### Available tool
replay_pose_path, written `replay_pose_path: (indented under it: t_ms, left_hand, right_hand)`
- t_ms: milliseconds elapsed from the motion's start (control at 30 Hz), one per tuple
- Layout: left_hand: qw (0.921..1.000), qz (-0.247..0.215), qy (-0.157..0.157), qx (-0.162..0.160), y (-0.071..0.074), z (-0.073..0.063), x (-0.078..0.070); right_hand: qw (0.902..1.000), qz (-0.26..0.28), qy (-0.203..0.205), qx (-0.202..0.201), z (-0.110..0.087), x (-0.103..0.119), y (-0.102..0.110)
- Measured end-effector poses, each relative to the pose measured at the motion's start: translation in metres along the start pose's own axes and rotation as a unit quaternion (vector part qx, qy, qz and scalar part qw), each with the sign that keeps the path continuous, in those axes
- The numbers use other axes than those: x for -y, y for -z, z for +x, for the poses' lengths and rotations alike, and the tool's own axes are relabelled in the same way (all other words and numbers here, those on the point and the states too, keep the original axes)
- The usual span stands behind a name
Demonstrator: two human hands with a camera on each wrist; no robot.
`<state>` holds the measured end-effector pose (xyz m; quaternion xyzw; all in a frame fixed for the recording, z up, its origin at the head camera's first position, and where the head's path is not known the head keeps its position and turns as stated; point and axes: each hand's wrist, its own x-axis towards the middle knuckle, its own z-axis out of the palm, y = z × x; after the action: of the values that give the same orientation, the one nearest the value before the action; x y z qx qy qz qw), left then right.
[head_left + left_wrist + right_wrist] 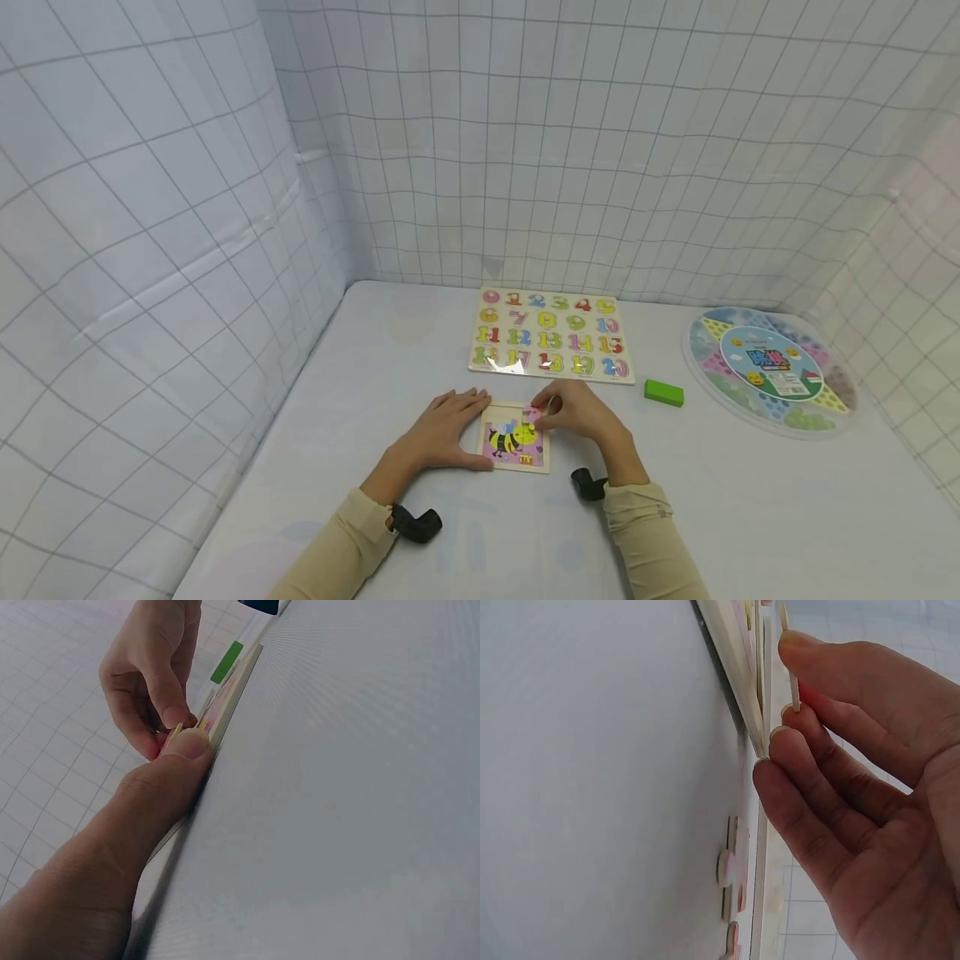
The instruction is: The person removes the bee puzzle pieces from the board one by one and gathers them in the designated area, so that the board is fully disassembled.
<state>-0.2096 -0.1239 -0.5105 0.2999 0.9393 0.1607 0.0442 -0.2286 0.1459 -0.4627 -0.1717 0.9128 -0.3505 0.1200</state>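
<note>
A small wooden jigsaw tray (513,469) with a bee picture (510,442) lies on the white table. My left hand (446,432) is spread along the tray's left side, its thumb pressing the rim in the left wrist view. Over the tray's upper right corner, my right hand (579,410) pinches a pink puzzle piece (532,414) between thumb and fingers. The right wrist view has this thin piece (794,686) edge-on, above the tray edge (731,667). Loose pinkish pieces (733,874) lie on the table beyond the tray there; the head view hides them.
Behind the tray lies a board of coloured numbers (551,337). A green block (663,392) sits to its right. Farther right is a round, flat clear pack (772,371) with a colourful label. Grid-patterned white cloth (525,167) hangs around the table.
</note>
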Motion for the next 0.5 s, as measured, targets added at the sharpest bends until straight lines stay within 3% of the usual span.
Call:
replay_pose_path:
  t_ms: [500]
  left_hand:
    - [1.0000, -0.001, 0.004, 0.005, 0.0002, 0.0008, 0.0011]
  right_hand:
    - [0.9999, 0.009, 0.011, 0.009, 0.0007, -0.0035, 0.0025]
